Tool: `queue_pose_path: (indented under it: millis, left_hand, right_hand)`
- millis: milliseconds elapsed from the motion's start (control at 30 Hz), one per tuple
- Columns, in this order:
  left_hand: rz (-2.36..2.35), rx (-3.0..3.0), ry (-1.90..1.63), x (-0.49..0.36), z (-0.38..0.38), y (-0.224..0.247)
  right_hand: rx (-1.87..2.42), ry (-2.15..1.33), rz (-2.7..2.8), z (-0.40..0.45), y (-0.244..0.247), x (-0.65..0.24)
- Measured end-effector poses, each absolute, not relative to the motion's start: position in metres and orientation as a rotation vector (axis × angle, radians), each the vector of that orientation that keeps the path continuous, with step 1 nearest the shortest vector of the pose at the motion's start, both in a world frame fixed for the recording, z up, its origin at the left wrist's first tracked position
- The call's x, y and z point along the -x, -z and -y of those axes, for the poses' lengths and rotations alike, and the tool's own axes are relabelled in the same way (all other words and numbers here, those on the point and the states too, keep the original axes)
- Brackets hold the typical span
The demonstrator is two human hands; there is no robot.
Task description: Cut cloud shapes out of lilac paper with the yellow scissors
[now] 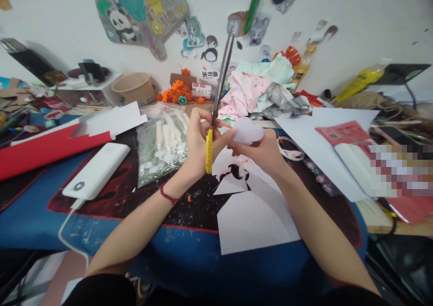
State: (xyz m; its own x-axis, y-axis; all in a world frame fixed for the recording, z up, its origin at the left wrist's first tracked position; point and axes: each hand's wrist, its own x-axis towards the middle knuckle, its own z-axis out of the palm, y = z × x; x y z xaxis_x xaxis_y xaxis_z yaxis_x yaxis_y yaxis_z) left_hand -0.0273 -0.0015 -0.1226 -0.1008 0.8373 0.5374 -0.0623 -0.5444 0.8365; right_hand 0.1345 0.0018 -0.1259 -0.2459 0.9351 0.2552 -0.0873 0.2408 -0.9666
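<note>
My left hand (198,143) is closed around scissors with a yellow handle (209,155). Their long metal blades (223,78) point up and away from me, seen nearly edge-on. The left thumb and fingertips also meet the near edge of a white paper cutout (248,131) with a rounded outline. My right hand (259,150) pinches this cutout from the right, its fingers partly hidden behind the paper. Below the hands lie white paper offcuts (232,184) and a larger white sheet (253,224) with a curved cut edge.
A clear bag of white pieces (162,148) and a white power bank (96,170) with a cable lie left. Red sheets (54,150) are farther left. Crumpled patterned cloth (246,87) and orange flowers (177,92) sit by the wall. White paper (328,148) lies right.
</note>
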Motion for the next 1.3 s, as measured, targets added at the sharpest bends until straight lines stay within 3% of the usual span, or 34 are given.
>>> queue_pose_path:
  millis: [133,367,533,700,967,1300]
  left_hand:
    - [-0.831,-1.491,-1.698,0.025,0.001,0.122]
    - [-0.734,-1.575,-1.754,0.043,-0.016,0.115]
    - [-0.608,-1.716,-1.824,0.046,-0.035,0.063]
    - [-0.374,-1.736,-1.946,0.021,-0.036,-0.005]
    - [-0.246,-1.736,-1.593,0.022,-0.009,-0.016]
    - [-0.315,-1.678,-1.731,0.014,-0.012,-0.016]
  right_hand:
    - [0.856,-1.205,1.480,-0.001,0.125,-0.135]
    - [0.854,-0.868,1.323,-0.006,0.101,-0.145]
    - [0.685,-0.530,1.249,-0.019,0.033,-0.154]
    - [0.547,-0.526,1.421,-0.010,-0.019,-0.155]
    - [0.704,-0.640,1.749,0.003,-0.020,-0.154]
    - [0.833,-0.630,1.832,-0.002,-0.025,-0.159]
